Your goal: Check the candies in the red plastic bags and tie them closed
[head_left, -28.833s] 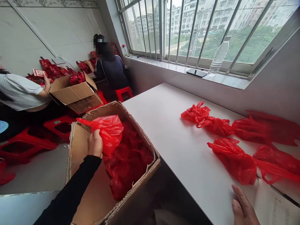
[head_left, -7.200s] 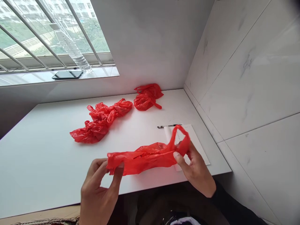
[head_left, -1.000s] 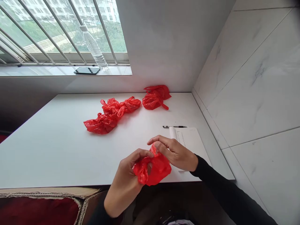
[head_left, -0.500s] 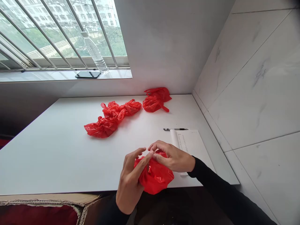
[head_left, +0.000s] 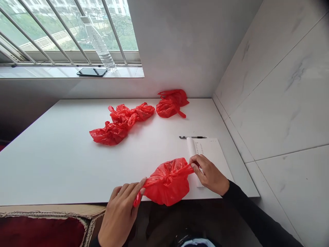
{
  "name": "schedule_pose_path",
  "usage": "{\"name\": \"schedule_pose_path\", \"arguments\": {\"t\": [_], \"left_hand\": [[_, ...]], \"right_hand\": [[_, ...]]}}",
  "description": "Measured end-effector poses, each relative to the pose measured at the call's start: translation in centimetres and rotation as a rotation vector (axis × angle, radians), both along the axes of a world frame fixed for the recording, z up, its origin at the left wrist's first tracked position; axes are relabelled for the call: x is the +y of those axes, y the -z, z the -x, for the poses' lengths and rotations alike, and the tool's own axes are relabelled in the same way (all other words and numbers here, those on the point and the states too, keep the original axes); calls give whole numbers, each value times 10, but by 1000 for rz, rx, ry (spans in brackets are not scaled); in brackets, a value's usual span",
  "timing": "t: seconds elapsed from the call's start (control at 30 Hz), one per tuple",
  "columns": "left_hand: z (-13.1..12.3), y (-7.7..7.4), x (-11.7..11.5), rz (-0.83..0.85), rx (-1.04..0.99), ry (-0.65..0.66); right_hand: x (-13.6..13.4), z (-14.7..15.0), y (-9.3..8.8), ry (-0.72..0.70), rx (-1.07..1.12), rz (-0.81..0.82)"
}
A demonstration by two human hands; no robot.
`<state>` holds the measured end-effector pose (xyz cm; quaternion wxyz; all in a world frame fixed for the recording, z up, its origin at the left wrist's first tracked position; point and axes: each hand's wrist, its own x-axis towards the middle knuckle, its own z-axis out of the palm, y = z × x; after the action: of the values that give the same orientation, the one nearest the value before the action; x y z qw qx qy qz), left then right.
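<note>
A red plastic bag [head_left: 167, 187] lies at the front edge of the white table, bunched into a knot at its middle. My left hand [head_left: 122, 207] is closed on one twisted end of it, at the lower left. The opposite end is pinched between the thumb and fingers of my right hand [head_left: 209, 173], over the notebook [head_left: 216, 154]. Both ends are stretched apart, away from the knot. Whatever the bag contains is hidden.
Several knotted red bags [head_left: 110, 133] lie across the table's back half, another red bundle [head_left: 169, 106] by the wall. A pen [head_left: 192, 137] lies above the notebook. On the sill are a water bottle [head_left: 100, 44] and a phone [head_left: 92, 72]. An open cardboard box [head_left: 87, 211] stands front left.
My hands have moved apart, left hand down-left and right hand to the right, pulling the bag's ends outward. The bag's top is now drawn into a knot. The view has tilted slightly downward.
</note>
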<state>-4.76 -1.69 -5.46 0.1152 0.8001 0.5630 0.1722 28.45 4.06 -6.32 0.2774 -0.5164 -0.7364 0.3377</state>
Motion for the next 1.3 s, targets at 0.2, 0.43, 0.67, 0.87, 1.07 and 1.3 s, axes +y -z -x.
{"name": "schedule_pose_path", "arguments": {"t": [0.2, 0.43, 0.67, 0.87, 1.07, 1.3], "left_hand": [[-52, 1, -5, 372, -762, -617], [-126, 62, -2, 93, -611, -521], [-144, 83, 14, 23, -415, -463], [-138, 78, 12, 4, -379, -435], [-100, 63, 32, -60, -524, -519], [-65, 31, 41, 86, -662, -569]], "right_hand": [[-1, 26, -4, 50, 112, 56], [-4, 68, 57, -217, 14, -193], [-31, 73, 118, -148, -169, -332], [-33, 71, 113, -155, -133, -320], [-56, 57, 87, -27, -119, -396], [-56, 44, 72, 8, -106, -321]]}}
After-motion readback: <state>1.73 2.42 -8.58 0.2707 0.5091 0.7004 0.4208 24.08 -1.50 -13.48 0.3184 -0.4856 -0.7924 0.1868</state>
